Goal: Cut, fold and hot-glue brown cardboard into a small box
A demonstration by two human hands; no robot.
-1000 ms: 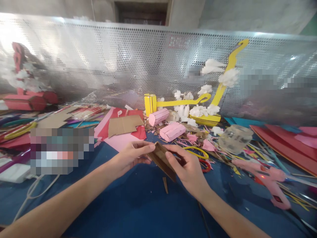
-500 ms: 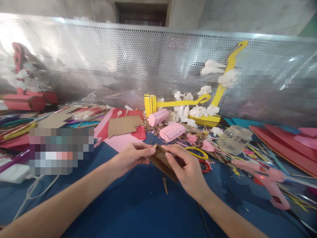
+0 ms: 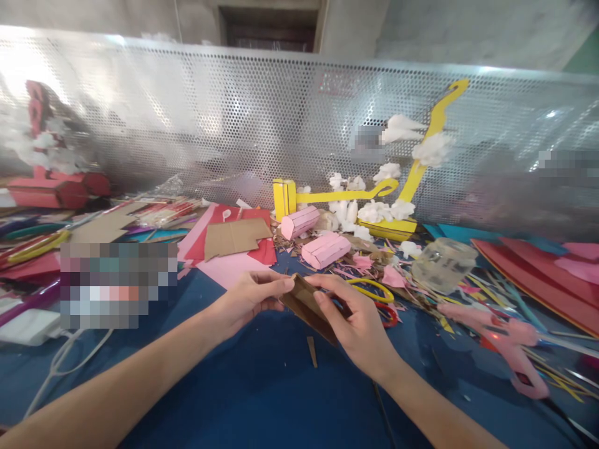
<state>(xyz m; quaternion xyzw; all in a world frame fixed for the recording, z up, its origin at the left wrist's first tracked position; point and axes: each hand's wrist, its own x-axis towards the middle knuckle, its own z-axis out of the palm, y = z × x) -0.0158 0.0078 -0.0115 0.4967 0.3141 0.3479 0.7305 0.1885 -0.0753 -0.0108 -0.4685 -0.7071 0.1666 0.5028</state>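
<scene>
Between my two hands is a folded piece of brown cardboard (image 3: 306, 305), shaped like a small open trough and held tilted above the blue table (image 3: 224, 393). My left hand (image 3: 255, 296) pinches its upper left end between thumb and fingers. Along its right side my right hand (image 3: 346, 312) grips it, thumb on the near face and fingers partly hidden behind. A thin cardboard scrap (image 3: 312, 352) lies just below. Yellow and red scissor handles (image 3: 374, 288) show beyond my right hand. Two pink paper-covered blocks (image 3: 326, 249) rest farther back.
A pink glue gun (image 3: 496, 333) with a lit red light lies at right near a clear jar (image 3: 443, 264). Yellow paper shapes with white tufts (image 3: 386, 218) stand by the perforated metal panel (image 3: 281, 112). Flat cardboard (image 3: 237, 238), coloured sheets and a white cable (image 3: 60, 362) lie leftward.
Almost nothing differs. Both hands keep their hold on the folded cardboard, and the view has shifted very slightly.
</scene>
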